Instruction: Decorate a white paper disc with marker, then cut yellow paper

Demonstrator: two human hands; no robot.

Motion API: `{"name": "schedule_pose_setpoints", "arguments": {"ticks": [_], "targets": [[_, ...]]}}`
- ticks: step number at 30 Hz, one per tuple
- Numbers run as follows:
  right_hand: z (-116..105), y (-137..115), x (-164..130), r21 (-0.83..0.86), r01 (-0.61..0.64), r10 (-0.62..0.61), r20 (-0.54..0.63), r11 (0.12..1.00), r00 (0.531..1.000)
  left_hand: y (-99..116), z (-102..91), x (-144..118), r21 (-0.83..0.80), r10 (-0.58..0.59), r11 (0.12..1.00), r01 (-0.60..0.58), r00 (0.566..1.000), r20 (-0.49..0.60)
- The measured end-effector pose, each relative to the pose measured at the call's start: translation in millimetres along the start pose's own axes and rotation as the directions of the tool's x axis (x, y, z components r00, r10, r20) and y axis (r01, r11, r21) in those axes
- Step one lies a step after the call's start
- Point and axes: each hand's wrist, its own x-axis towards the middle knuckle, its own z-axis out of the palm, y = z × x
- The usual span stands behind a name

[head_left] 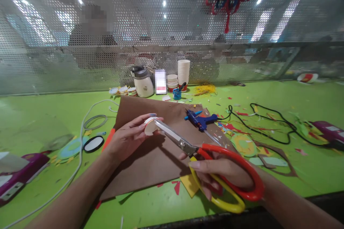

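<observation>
Over brown card (150, 157), left hand (126, 139) pinching paper disc (149, 127), right hand (223, 171) gripping scissors (188, 146).

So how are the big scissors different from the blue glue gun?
The scissors are held in the right hand, while the glue gun lies untouched on the brown cardboard. The scissors have red and yellow handles; the glue gun is all blue. The scissors look longer. Only the glue gun trails a black cord. Both are craft tools.

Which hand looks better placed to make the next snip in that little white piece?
Probably the right hand: its fingers are through the scissors handles, blades at the white cup piece. The left hand only holds it.
</observation>
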Motion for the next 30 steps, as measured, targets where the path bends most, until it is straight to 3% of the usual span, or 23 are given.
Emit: {"name": "schedule_pose_setpoints", "arguments": {"ticks": [19,30], "targets": [[2.4,1.6,0.3,0.11,-0.016,0.014,0.013,0.994,1.0,-0.9,-0.1,0.9,0.021,0.013,1.0,-0.013,1.0,0.004],[1.5,-1.3,-1.0,0.003,-0.023,0.023,0.02,1.0,1.0,1.6,1.9,-0.3,0.041,0.001,0.999,-0.001,1.0,-0.01]]}}
